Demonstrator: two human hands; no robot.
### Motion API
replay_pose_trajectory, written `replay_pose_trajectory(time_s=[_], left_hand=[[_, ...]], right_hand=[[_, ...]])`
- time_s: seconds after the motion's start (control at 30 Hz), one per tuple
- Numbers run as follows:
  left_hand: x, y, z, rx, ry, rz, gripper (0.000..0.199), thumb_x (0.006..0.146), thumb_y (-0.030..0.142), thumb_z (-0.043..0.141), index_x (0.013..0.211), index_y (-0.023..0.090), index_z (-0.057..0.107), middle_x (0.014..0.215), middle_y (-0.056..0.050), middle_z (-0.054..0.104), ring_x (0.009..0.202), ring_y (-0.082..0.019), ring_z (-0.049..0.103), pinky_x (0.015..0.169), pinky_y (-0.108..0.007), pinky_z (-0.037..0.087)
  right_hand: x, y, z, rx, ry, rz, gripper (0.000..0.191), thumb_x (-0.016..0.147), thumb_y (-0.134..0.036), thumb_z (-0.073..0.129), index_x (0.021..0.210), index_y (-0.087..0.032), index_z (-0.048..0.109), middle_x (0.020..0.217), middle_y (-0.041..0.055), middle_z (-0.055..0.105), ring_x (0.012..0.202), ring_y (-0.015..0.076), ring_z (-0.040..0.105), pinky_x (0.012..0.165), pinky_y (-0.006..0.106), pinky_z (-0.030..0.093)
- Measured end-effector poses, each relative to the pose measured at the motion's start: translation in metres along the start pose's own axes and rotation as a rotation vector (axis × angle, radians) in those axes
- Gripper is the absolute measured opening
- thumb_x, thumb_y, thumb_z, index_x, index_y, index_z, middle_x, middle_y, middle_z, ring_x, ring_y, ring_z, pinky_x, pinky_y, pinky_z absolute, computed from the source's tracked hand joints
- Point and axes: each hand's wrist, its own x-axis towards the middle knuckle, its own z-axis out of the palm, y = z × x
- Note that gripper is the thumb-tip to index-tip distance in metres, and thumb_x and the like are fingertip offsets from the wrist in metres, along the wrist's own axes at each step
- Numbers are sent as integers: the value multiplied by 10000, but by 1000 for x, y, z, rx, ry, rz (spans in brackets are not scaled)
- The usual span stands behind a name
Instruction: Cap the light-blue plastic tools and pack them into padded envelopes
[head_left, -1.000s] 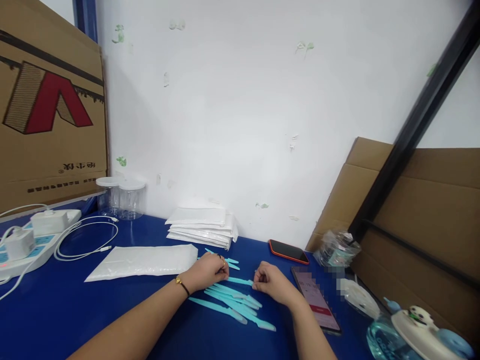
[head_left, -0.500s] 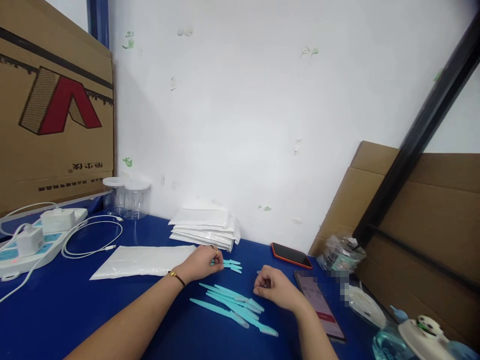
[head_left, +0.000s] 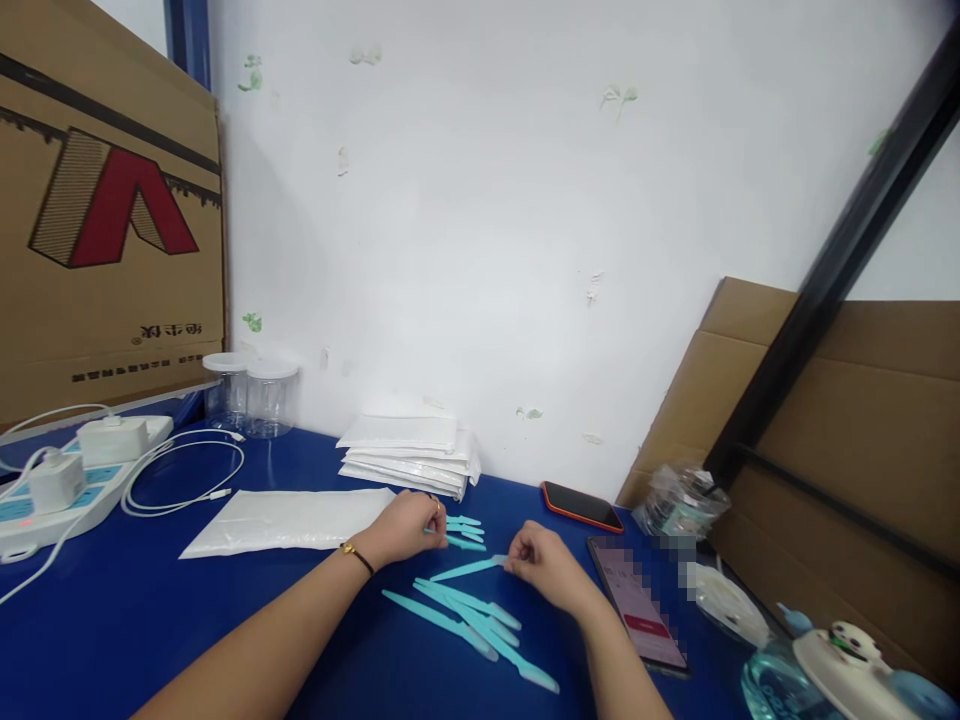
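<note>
Several thin turquoise sticks with pale, blade-like ends (head_left: pixel 439 622) lie in a loose fan on the blue table, nearest the camera. My right hand (head_left: pixel 541 562) pinches the pale end of one turquoise stick (head_left: pixel 469 570), which points left above the fan. At the centre, my left hand (head_left: pixel 411 528) has its fingers closed at the left ends of a small group of turquoise sticks (head_left: pixel 466 532); those ends are hidden by the fingers. A flat white padded envelope (head_left: pixel 285 522) lies left of my left hand, partly behind the wrist.
Behind my left hand is a stack of white envelopes (head_left: pixel 405 450). Two lidded clear jars (head_left: pixel 271 400), a white cable (head_left: pixel 180 505) and a power strip (head_left: pixel 105 510) are at left. At right are an orange-edged phone (head_left: pixel 581 506), another phone (head_left: pixel 637 610) and a plastic-wrapped item (head_left: pixel 682 505).
My right hand now holds one stick, drawn from the top of the fan. The group at my left hand shows one more stick on its near side.
</note>
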Motion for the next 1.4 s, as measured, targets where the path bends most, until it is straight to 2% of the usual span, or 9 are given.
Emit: replay_pose_trajectory(time_s=[0.1, 0.23, 0.4, 0.53, 0.77, 1.1, 1.23, 1.3, 1.4], left_hand=[[4, -11, -2, 77, 98, -95, 160, 719, 353, 639, 820, 232, 664, 834, -4, 659, 827, -180, 579, 712, -256, 364], [2, -9, -1, 60, 172, -67, 297, 695, 404, 671, 945, 247, 633, 913, -1, 640, 916, -197, 559, 783, -277, 353], [-3, 15, 9, 14, 31, 50, 303, 697, 500, 647, 846, 237, 646, 846, 4, 642, 819, -177, 570, 743, -265, 350], [-1, 21, 18, 7, -64, 50, 175, 739, 394, 621, 731, 221, 644, 754, 16, 655, 742, -155, 571, 768, -275, 343], [-1, 19, 16, 2, -54, 45, 116, 733, 348, 639, 737, 233, 650, 736, 38, 656, 712, -137, 572, 758, -262, 335], [4, -15, -1, 132, 113, -109, 116, 720, 329, 640, 789, 239, 663, 808, 1, 659, 820, -189, 578, 718, -275, 343], [-2, -9, -4, 7, 104, -68, 215, 702, 384, 645, 852, 231, 653, 826, 9, 648, 782, -161, 581, 659, -232, 361], [-5, -1, -2, -70, 13, 1, 217, 717, 409, 626, 826, 225, 663, 784, 17, 647, 728, -139, 581, 615, -210, 360], [-9, 8, 4, -151, -143, 80, 271, 700, 461, 637, 825, 225, 683, 749, 22, 644, 658, -121, 570, 545, -192, 350]], right_hand=[[2, 14, -11, -61, 106, 77, 49, 686, -187, 644, 671, -177, 598, 753, 5, 567, 689, 143, 534, 628, 231, 402], [2, 15, -11, -70, 109, 48, 27, 722, -210, 613, 718, -184, 618, 789, 9, 557, 681, 141, 532, 623, 234, 401], [3, 6, 3, -130, 2, -24, 114, 705, -158, 614, 799, -211, 650, 828, 3, 547, 715, 137, 534, 646, 226, 389], [5, 9, 10, -120, -22, 1, 91, 681, -141, 632, 753, -198, 634, 800, -2, 533, 698, 128, 523, 629, 217, 385], [5, 6, 11, -19, -78, 13, 54, 669, -193, 675, 675, -176, 624, 751, -6, 530, 624, 110, 496, 554, 204, 376], [1, 25, -14, -44, 97, 111, 113, 650, -248, 695, 695, -166, 630, 738, 9, 566, 665, 148, 535, 594, 230, 396], [-7, 6, -13, 47, -143, 59, 186, 622, -316, 735, 711, -167, 666, 713, -6, 567, 629, 123, 509, 540, 207, 374], [-10, -5, -8, 41, -278, 61, 215, 555, -302, 779, 680, -165, 670, 665, -24, 552, 593, 105, 480, 498, 192, 336], [-10, -17, 1, 21, -325, 73, 172, 545, -232, 766, 653, -162, 652, 622, -42, 531, 569, 88, 454, 487, 185, 312]])
